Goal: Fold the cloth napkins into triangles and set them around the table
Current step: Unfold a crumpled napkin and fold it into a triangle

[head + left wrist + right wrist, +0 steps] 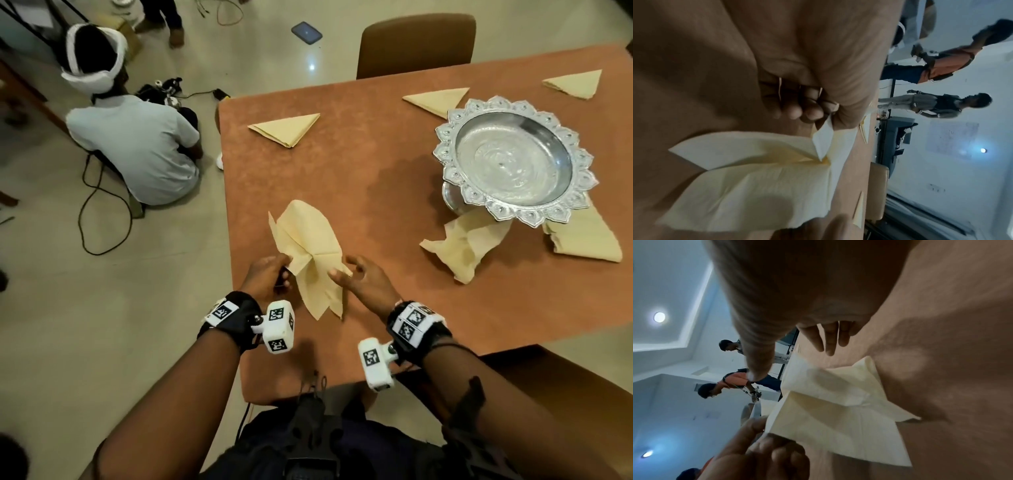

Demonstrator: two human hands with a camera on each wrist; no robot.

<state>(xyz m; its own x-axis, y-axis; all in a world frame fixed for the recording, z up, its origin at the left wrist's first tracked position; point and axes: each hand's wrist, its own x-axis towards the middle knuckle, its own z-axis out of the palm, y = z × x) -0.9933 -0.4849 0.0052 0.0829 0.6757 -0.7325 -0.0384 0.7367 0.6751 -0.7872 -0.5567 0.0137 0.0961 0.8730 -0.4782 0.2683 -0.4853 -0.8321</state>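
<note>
Spreading out a rumpled napkin (310, 250) at the near-left part of the bench (376, 164) looks like the step in hand; it isn't flat yet, w/ creases and overlapping flaps. Left hand (265, 277) pinches one corner of it, fingers curled round the cloth (clear in left wrist view). Right hand (363, 279) is at the opposite edge w/ fingers mostly straight and spread; right wrist view shows fingers extended and thumb out, nothing gripped, so I'd call it relaxed, touching or just beside the cloth, can't tell which.

Progress, judged: three folded triangles (286, 128) sit along the far and left sides, well apart from each other. Another folded piece (587, 240) lies partly under the silver pedestal bowl (513, 161) at right, and a loose crumpled napkin (462, 245) lies by the bowl's base, prob. not folded yet. So roughly mid-task, maybe a bit past.

Next move prob. calls for:
- right hand taking the far corner, both hands pulling the cloth taut and flat on the bench
- bringing one corner diagonally onto its opposite, edges matched
- pressing the crease, then placing it at a free side.

Thin cloth, floppy; corners may slip or fold back if pulled unevenly.
</note>
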